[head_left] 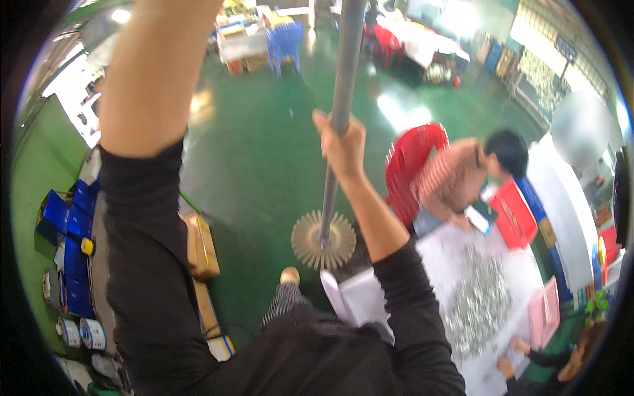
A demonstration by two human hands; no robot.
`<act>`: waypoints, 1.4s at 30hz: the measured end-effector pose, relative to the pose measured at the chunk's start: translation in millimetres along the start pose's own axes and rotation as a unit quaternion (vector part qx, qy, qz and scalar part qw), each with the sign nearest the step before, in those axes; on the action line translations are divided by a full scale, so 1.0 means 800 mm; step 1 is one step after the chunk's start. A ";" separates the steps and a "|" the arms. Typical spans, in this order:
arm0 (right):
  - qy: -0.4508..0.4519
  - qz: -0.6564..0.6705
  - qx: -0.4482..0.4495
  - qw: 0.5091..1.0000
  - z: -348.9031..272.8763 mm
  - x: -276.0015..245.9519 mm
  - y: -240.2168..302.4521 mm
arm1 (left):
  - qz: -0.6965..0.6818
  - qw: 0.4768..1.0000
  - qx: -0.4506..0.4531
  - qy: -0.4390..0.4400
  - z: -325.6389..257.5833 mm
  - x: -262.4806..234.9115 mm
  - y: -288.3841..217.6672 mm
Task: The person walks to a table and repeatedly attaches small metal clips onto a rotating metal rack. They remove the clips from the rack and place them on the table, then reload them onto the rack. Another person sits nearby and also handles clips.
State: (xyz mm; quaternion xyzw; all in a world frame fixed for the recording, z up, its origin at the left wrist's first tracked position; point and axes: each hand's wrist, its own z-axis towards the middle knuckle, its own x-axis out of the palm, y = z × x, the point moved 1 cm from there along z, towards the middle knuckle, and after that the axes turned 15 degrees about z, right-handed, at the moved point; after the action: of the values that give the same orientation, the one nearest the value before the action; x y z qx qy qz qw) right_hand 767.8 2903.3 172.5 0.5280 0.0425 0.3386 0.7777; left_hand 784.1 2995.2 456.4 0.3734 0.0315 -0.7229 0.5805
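My right hand [345, 146] is closed around a long grey pole [349, 63] in front of me. The pole runs from the top edge of the view down to the centre of a round pale head [341, 239] with radiating slats, low over or on the floor. Whether that head belongs to the pole I cannot tell for sure. My left forearm [155, 72] is raised high across the upper left, and its hand lies outside the picture.
To the right, a white table [429, 254] bears a heap of small shiny pieces [481, 297]. A person [456, 171] sits at a red chair [404, 155] there; another person's hands show lower right. Cardboard boxes [201, 247] and blue bins [78, 264] stand left.
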 end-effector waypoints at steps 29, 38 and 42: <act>0.368 -0.245 0.001 0.897 0.101 0.330 -0.393 | -0.210 0.577 -0.756 -0.228 -0.540 0.016 0.598; 0.297 -0.320 0.177 0.882 0.063 0.161 -0.452 | -0.194 0.590 -0.748 -0.233 -0.627 -0.009 0.644; 0.254 -0.317 0.222 0.887 0.049 0.121 -0.439 | -0.155 0.613 -0.743 -0.218 -0.664 0.016 0.646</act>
State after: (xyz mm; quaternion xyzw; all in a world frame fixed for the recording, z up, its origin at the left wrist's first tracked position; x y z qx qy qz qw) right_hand 1027.5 2853.0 -80.5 0.5413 0.4772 0.1783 0.6689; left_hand 1497.0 3071.6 267.6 -0.3649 0.4878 -0.5914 0.5284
